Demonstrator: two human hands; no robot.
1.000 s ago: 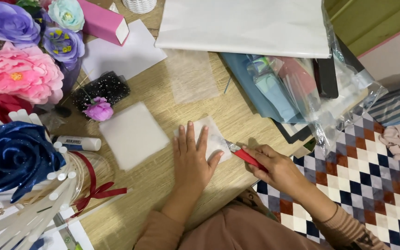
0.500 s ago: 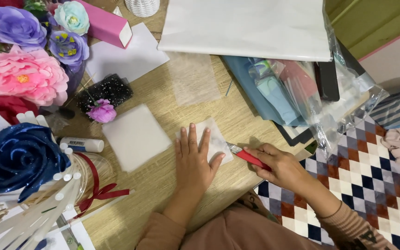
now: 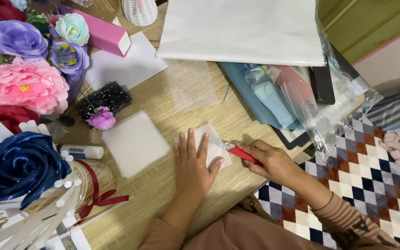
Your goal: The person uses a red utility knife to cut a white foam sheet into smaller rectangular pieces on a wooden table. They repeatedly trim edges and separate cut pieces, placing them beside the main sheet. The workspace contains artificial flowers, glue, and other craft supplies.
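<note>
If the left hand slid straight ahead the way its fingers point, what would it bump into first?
The left hand lies flat on a small white sheet, fingers pointing up the table. Straight ahead is bare wood, then probably the thin translucent sheet lying flat, and beyond it the big white paper stack.

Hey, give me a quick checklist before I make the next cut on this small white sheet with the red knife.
1. Left hand flat on the small white sheet, pinning it to the wooden table: ok.
2. Right hand gripping the red knife, blade tip at the sheet's right edge: ok.
3. Left thumb away from the blade: not ok, it lies close to the tip.
4. Cutting mat under the sheet: not ok, it appears to lie on bare table.
5. Blade sharpness and extension: cannot tell.
6. Larger white square out of the cutting path: ok, it lies apart to the left.
</note>
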